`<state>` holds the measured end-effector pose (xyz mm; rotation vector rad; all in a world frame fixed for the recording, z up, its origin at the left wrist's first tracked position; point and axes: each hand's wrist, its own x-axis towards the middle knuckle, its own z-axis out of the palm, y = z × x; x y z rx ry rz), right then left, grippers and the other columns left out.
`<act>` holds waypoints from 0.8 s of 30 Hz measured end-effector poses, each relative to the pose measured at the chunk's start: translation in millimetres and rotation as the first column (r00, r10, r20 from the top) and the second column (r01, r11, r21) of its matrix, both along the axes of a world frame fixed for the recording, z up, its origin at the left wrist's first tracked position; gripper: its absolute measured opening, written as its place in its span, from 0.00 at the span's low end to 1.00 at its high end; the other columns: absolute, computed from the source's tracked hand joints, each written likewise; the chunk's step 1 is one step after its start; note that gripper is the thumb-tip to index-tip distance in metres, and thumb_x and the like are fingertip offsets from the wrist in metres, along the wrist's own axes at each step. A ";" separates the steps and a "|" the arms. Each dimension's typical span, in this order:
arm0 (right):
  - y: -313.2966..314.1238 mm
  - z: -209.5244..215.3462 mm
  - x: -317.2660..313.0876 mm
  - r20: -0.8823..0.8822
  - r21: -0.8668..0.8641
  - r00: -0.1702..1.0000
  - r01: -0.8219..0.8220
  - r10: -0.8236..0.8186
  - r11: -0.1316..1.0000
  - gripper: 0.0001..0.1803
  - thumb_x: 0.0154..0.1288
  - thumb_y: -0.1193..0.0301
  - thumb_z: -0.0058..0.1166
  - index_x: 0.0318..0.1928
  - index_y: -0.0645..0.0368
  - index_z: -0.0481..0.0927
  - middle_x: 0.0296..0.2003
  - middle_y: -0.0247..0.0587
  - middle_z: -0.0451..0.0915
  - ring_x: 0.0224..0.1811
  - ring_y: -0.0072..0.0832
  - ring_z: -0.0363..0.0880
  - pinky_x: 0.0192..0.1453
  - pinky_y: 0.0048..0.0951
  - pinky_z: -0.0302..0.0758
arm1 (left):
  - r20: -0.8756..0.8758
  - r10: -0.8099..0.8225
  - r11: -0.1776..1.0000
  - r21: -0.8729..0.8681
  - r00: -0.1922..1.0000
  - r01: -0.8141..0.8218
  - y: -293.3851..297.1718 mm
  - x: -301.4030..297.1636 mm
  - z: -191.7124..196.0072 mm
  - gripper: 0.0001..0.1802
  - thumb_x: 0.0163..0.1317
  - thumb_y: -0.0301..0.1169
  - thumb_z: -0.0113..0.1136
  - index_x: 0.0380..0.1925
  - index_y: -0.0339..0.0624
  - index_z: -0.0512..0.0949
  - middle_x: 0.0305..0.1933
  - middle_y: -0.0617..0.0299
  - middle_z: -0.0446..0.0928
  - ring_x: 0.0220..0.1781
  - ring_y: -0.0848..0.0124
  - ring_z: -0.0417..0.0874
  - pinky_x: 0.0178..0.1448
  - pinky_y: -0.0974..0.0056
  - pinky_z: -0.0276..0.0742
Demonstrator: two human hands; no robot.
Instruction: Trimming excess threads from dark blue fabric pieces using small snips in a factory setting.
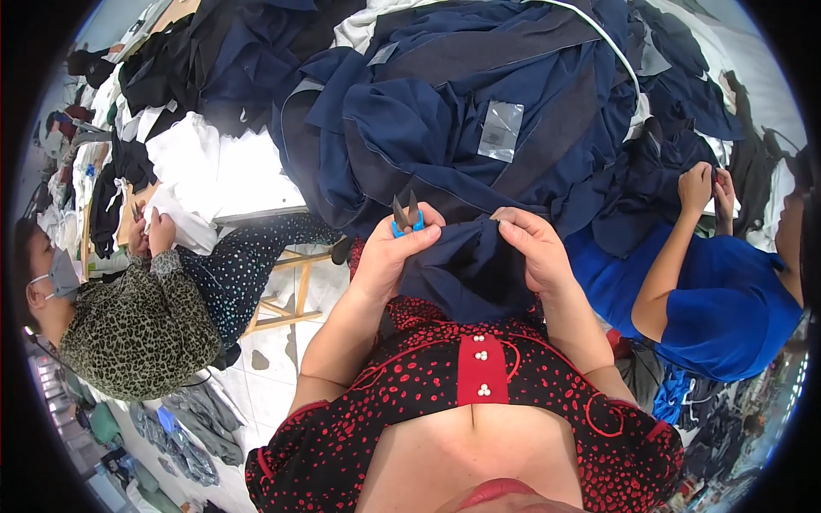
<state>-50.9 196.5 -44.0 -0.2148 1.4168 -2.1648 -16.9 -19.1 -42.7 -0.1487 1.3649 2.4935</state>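
One navy garment [470, 278] was held between the left hand [392, 249], which also gripped blue-handled snips [409, 226], and the pinching right hand [537, 248]; seemingly an edge check, any trim needing blades brought closer.

And there's the white table [256, 190], a huge navy heap [402, 124] sprawled across it, white cloth [183, 156] over at left!
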 end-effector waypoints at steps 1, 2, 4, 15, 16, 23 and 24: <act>0.5 -1.3 0.2 -0.039 0.009 0.999 0.004 -0.004 1.000 0.08 0.67 0.70 0.50 0.36 0.63 0.78 0.33 0.26 0.75 0.37 0.14 0.69 0.47 0.17 0.65 | 0.014 -0.017 0.999 0.029 1.000 0.016 -0.6 0.3 0.1 0.07 0.58 0.30 0.61 0.32 0.39 0.75 0.29 0.71 0.72 0.32 0.83 0.70 0.38 0.76 0.63; 0.9 -2.2 0.4 -0.078 0.018 0.997 0.008 -0.007 1.000 0.08 0.68 0.70 0.50 0.37 0.63 0.78 0.33 0.27 0.75 0.37 0.14 0.69 0.47 0.18 0.65 | 0.026 -0.034 0.998 0.059 0.999 0.032 -1.1 0.5 0.2 0.07 0.58 0.30 0.61 0.32 0.39 0.75 0.29 0.71 0.72 0.32 0.83 0.70 0.38 0.76 0.63; 0.7 -1.9 0.4 -0.114 0.019 0.993 0.013 -0.011 1.000 0.09 0.68 0.70 0.50 0.37 0.64 0.78 0.33 0.27 0.75 0.37 0.14 0.69 0.46 0.18 0.65 | 0.037 -0.038 0.996 0.079 0.999 0.035 -1.7 0.7 0.1 0.07 0.58 0.30 0.61 0.32 0.39 0.75 0.29 0.71 0.72 0.33 0.83 0.70 0.39 0.76 0.64; -9.7 -1.3 2.8 -0.341 0.300 0.932 -0.013 0.120 0.954 0.14 0.72 0.65 0.43 0.36 0.64 0.75 0.26 0.31 0.72 0.31 0.16 0.67 0.38 0.20 0.67 | -0.558 -0.223 0.738 -0.632 0.800 -0.235 13.6 -8.0 17.5 0.14 0.52 0.30 0.61 0.38 0.37 0.72 0.35 0.59 0.73 0.40 0.70 0.75 0.47 0.68 0.69; -9.6 -0.9 2.6 -0.342 0.300 0.931 -0.018 0.125 0.954 0.14 0.72 0.65 0.43 0.36 0.64 0.75 0.26 0.31 0.72 0.31 0.16 0.67 0.38 0.20 0.67 | -0.527 -0.270 0.714 -0.671 0.806 -0.199 17.9 -6.5 18.6 0.10 0.54 0.28 0.60 0.35 0.37 0.73 0.32 0.59 0.72 0.36 0.70 0.75 0.43 0.68 0.69; -9.7 1.5 9.3 -0.118 0.234 0.986 -0.086 0.116 0.968 0.14 0.72 0.65 0.44 0.32 0.62 0.73 0.27 0.22 0.67 0.31 0.11 0.62 0.36 0.16 0.63 | -0.335 0.037 0.953 -0.273 0.942 -0.134 15.6 -11.3 -2.6 0.04 0.61 0.26 0.55 0.32 0.37 0.71 0.29 0.68 0.71 0.34 0.81 0.70 0.40 0.74 0.66; -11.3 3.8 9.0 -0.068 0.176 0.992 -0.089 0.102 0.980 0.13 0.72 0.65 0.44 0.32 0.61 0.73 0.27 0.21 0.67 0.32 0.10 0.61 0.36 0.14 0.62 | -0.323 0.013 0.954 -0.280 0.946 -0.108 15.3 -10.9 2.8 0.05 0.61 0.28 0.55 0.32 0.37 0.71 0.30 0.68 0.71 0.35 0.81 0.70 0.40 0.74 0.66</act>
